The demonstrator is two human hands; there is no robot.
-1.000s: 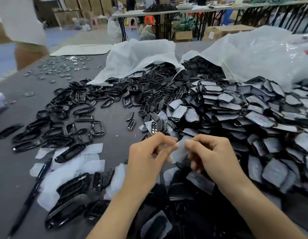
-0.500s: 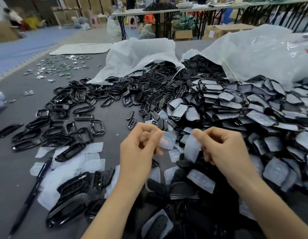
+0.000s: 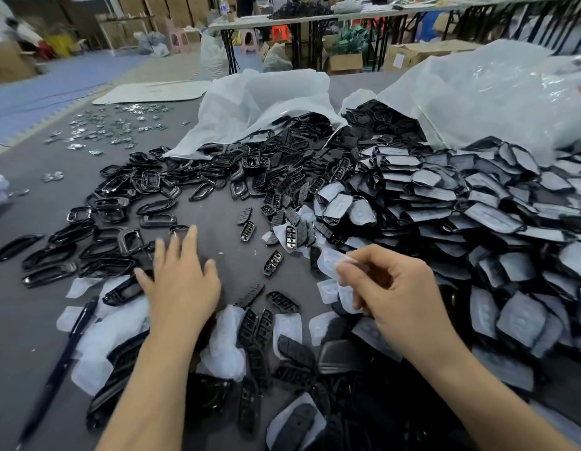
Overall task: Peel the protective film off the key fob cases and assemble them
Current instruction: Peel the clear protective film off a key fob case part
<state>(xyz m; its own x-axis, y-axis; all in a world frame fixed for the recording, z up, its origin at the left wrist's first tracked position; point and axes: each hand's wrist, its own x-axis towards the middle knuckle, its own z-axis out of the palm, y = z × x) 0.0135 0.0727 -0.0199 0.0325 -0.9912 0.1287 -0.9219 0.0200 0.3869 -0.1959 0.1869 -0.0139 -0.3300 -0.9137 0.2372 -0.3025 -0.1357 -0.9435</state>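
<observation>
One film (image 3: 328, 263) in right hand (image 3: 399, 288) grip

One camera, worn on the person's head, looks forward and down over the grey bench (image 3: 214, 229) from its near edge (a wide-angle view). The left hand (image 3: 182, 281) and right hand (image 3: 396, 288) reach in from the bottom, close below the lens; distant folding tables (image 3: 315, 17) line the top.

Left hand (image 3: 182, 281) spread flat above grey counter (image 3: 211, 219), right hand (image 3: 396, 288) pinching clear protective film (image 3: 330, 263), heaped black key fob cases (image 3: 445, 203) beside.
</observation>
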